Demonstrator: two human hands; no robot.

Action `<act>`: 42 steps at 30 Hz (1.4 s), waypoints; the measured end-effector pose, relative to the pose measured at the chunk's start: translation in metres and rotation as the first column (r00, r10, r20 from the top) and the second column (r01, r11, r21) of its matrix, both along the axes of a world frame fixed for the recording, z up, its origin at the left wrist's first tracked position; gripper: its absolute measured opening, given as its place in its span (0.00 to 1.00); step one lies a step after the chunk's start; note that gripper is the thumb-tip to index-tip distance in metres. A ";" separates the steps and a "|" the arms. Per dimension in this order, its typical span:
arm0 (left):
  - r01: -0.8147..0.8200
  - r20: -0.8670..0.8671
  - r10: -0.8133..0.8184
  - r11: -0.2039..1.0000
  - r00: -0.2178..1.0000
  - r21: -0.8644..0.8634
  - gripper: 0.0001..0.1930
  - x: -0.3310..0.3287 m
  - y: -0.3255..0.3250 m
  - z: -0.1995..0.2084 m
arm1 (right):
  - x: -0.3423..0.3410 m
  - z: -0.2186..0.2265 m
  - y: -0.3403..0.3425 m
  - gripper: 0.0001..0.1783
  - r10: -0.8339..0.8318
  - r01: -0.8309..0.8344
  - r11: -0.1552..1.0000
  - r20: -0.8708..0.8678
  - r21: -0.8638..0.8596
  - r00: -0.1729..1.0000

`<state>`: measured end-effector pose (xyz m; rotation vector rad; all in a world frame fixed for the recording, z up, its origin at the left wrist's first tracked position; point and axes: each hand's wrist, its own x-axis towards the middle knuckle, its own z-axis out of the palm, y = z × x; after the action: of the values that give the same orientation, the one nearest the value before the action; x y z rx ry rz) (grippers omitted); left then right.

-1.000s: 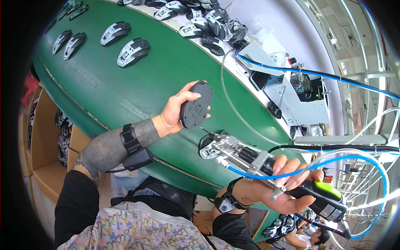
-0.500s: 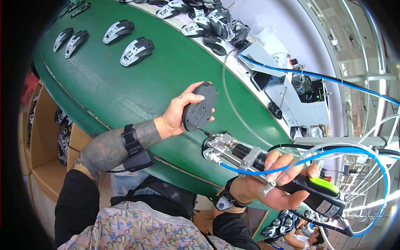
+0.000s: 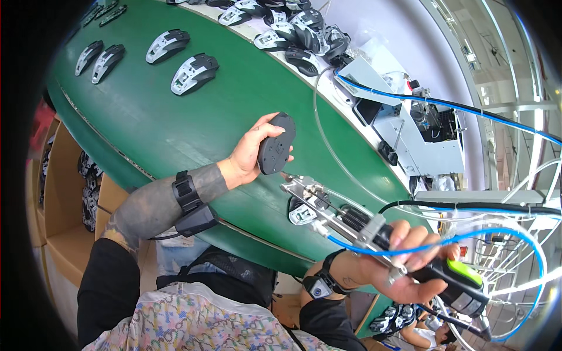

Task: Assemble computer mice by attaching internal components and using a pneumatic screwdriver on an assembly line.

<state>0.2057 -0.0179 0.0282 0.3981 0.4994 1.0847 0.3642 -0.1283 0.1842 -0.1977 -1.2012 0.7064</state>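
Note:
My left hand [image 3: 244,155] grips a black computer mouse [image 3: 276,145], its flat underside facing me, thumb along the edge and fingers behind. In my right hand [image 3: 404,257] is a screwdriver [image 3: 462,292] with a black body, a lime-green lever and a long metal front end. The tool's tip points up-left, just right of the mouse's lower end and seemingly apart from it. Under the tool's front end, partly covered, a grey-and-black mouse [image 3: 302,214] lies on the green conveyor belt [image 3: 234,88].
Several grey-and-black mice [image 3: 194,74] lie on the belt at far left. More are heaped on the white ledge [image 3: 293,35] beyond. A white machine [image 3: 418,134] stands at the right. Blue hose [image 3: 515,234] and cables loop from the screwdriver. Cardboard boxes [image 3: 64,199] stand at left.
The screwdriver has drawn back right from the mouse in my left hand, uncovering the mouse beneath it. My left hand has shifted slightly up and left with its mouse.

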 end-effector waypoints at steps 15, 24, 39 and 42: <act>0.131 0.012 -0.132 0.991 0.991 0.042 0.25 0.004 -0.012 0.004 | -0.021 -0.016 0.007 0.25 -0.052 0.054 0.998 -0.080 0.020 0.995; 0.024 0.108 -0.030 0.998 0.994 0.062 0.23 0.005 -0.022 0.009 | -0.029 -0.023 0.009 0.24 -0.040 0.041 0.998 -0.021 0.058 0.999; 0.250 -0.520 0.497 0.845 -0.695 0.473 0.31 -0.109 0.082 -0.021 | 0.004 -0.003 0.007 0.24 -0.055 0.057 0.995 0.025 -0.085 0.998; 0.286 -0.693 0.520 0.854 -0.499 0.435 0.30 -0.122 0.084 -0.013 | 0.006 -0.002 0.008 0.24 -0.069 0.068 0.994 -0.001 -0.083 0.998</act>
<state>0.0836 0.0657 0.0157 2.0626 2.1369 0.6933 0.3704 -0.1207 0.1825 -0.3054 -1.1574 0.6967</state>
